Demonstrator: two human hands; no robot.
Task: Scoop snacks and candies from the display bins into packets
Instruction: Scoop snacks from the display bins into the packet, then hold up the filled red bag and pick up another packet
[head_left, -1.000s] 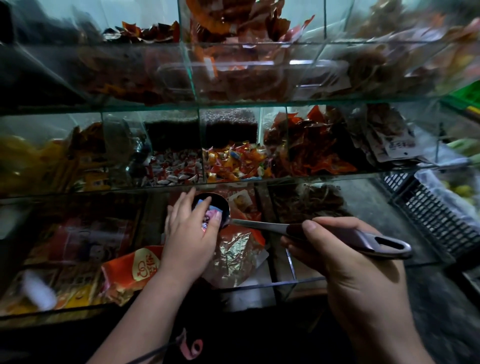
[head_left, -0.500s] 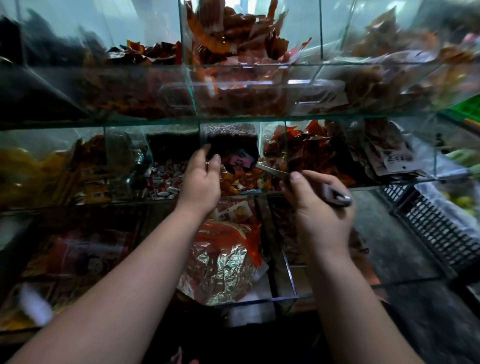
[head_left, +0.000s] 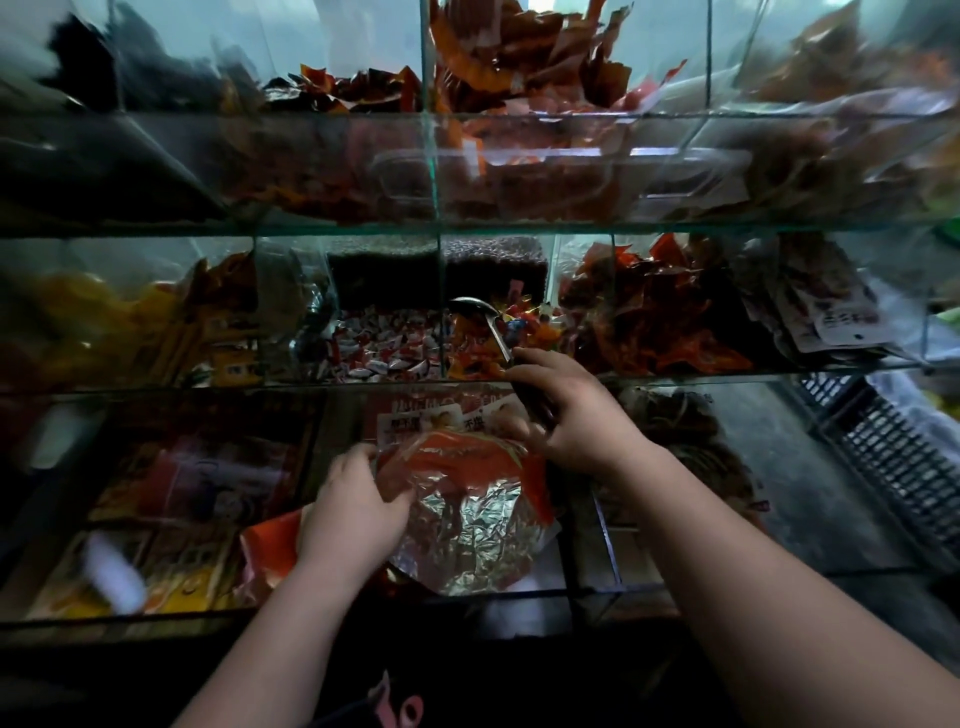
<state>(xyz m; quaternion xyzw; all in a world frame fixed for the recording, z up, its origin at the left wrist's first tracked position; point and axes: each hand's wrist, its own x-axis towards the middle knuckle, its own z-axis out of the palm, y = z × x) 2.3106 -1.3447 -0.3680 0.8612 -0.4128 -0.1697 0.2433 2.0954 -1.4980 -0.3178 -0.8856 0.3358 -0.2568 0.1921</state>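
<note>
Presently two hands over three tiers of glass bins (head_left: 675, 378), right hand (head_left: 576, 415) gripping the handle of one metal scoop (head_left: 475, 310), its bowl among wrapped candies (head_left: 527, 326) in a middle-tier bin, left hand (head_left: 353, 512) grasping the left edge of one foil packet (head_left: 467, 512), lying in the bottom-tier bin.

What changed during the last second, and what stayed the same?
The right hand lifted the metal scoop from over the lower bin up into the middle-shelf bin of colourful wrapped candies. The left hand left the scoop's bowl and came down to grip the left edge of the orange-and-silver foil packet. Unchanged: the right hand's hold on the handle, the packet's place.
</note>
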